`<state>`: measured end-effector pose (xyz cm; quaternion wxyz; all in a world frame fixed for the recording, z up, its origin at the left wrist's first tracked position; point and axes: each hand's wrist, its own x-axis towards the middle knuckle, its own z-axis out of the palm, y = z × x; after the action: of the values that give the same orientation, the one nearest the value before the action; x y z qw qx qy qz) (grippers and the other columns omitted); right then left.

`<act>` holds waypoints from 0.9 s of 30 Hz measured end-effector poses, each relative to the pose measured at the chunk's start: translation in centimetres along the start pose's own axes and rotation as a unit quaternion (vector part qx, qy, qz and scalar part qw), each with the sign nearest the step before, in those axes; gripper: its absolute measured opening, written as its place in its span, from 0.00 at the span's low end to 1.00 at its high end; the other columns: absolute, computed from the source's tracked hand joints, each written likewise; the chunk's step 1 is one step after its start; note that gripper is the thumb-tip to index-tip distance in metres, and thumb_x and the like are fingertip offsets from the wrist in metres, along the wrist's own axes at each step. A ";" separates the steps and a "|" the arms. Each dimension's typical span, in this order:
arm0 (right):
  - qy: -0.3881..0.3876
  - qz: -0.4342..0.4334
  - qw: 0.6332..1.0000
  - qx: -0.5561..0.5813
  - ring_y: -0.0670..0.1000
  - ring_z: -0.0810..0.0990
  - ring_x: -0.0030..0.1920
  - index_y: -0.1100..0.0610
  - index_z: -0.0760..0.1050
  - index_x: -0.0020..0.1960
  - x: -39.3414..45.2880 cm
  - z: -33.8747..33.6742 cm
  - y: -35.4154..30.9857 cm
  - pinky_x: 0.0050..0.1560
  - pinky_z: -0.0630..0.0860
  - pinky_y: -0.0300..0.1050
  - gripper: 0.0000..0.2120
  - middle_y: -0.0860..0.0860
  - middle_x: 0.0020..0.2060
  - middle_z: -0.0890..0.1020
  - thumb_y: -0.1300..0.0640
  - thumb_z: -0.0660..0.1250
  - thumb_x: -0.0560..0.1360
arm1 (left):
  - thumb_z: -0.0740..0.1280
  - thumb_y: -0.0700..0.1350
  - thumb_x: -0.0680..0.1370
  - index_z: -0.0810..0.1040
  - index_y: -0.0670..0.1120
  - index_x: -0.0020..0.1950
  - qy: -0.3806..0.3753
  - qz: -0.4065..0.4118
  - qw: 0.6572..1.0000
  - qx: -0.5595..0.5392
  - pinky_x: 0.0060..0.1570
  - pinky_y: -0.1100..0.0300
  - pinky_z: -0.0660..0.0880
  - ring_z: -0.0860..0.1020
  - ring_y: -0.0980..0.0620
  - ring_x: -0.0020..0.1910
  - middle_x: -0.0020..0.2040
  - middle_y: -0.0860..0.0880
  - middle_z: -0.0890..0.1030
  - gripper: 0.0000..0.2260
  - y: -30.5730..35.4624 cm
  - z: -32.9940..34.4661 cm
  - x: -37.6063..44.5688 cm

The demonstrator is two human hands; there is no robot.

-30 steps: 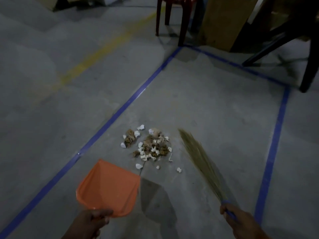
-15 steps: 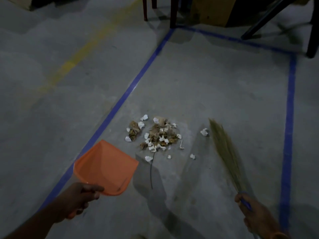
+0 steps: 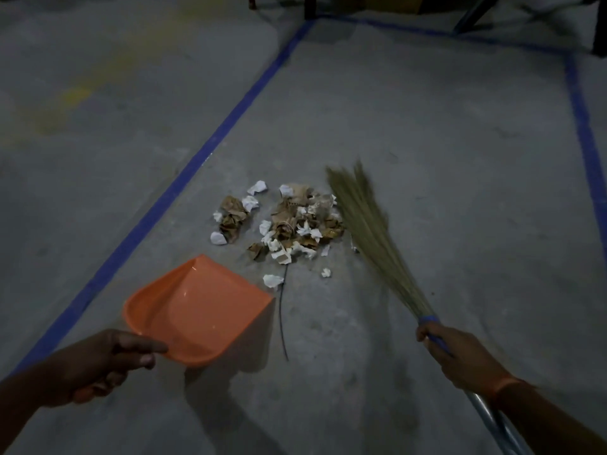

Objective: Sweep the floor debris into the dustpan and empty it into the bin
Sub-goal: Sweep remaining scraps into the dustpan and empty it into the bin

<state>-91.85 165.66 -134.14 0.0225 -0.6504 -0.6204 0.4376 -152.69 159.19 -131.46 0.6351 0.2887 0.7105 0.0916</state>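
Orange dustpan [image 3: 197, 307] gripped in my left hand [image 3: 98, 362], mouth just short of the debris [image 3: 289, 224]. My right hand [image 3: 460, 353] is closed on the broom [image 3: 371, 231], bristles touching the pile's right edge: I'd lower the lip flat, then sweep leftward gently.

You stand over a grey concrete floor [image 3: 427, 142] marked with blue tape [image 3: 184, 178]. On it lie a debris pile [image 3: 289, 224], stray paper scraps [image 3: 272, 280] and a thin dark stick [image 3: 281, 316].
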 end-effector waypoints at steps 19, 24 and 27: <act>-0.002 -0.088 0.994 -0.061 0.47 0.74 0.22 0.44 0.76 0.48 2.8 -3.4 3.0 0.27 0.75 0.43 0.09 0.52 0.29 0.77 0.57 0.63 0.81 | 0.70 0.34 0.77 0.87 0.45 0.55 0.011 0.062 0.998 -0.014 0.21 0.68 0.62 0.66 0.55 0.26 0.44 0.45 0.83 0.11 5.2 4.9 3.5; -0.031 -0.070 0.996 0.045 0.53 0.74 0.26 0.45 0.77 0.50 2.2 -2.8 3.0 0.29 0.74 0.45 0.08 0.58 0.29 0.75 0.56 0.62 0.82 | 0.70 0.35 0.78 0.88 0.47 0.55 0.018 0.074 0.997 0.027 0.22 0.66 0.63 0.67 0.54 0.27 0.45 0.45 0.84 0.11 6.1 5.3 3.3; -0.042 -0.067 0.994 0.074 0.54 0.74 0.28 0.49 0.76 0.51 1.9 -2.3 2.2 0.29 0.74 0.46 0.07 0.58 0.30 0.74 0.57 0.60 0.82 | 0.70 0.36 0.77 0.86 0.45 0.58 0.009 0.080 0.997 0.018 0.22 0.66 0.63 0.68 0.54 0.27 0.46 0.45 0.84 0.12 6.1 6.3 3.9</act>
<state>-89.07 167.91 -135.05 0.0734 -0.5853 -0.6287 0.5067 -145.02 164.71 -132.83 0.6136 0.3553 0.6927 0.1318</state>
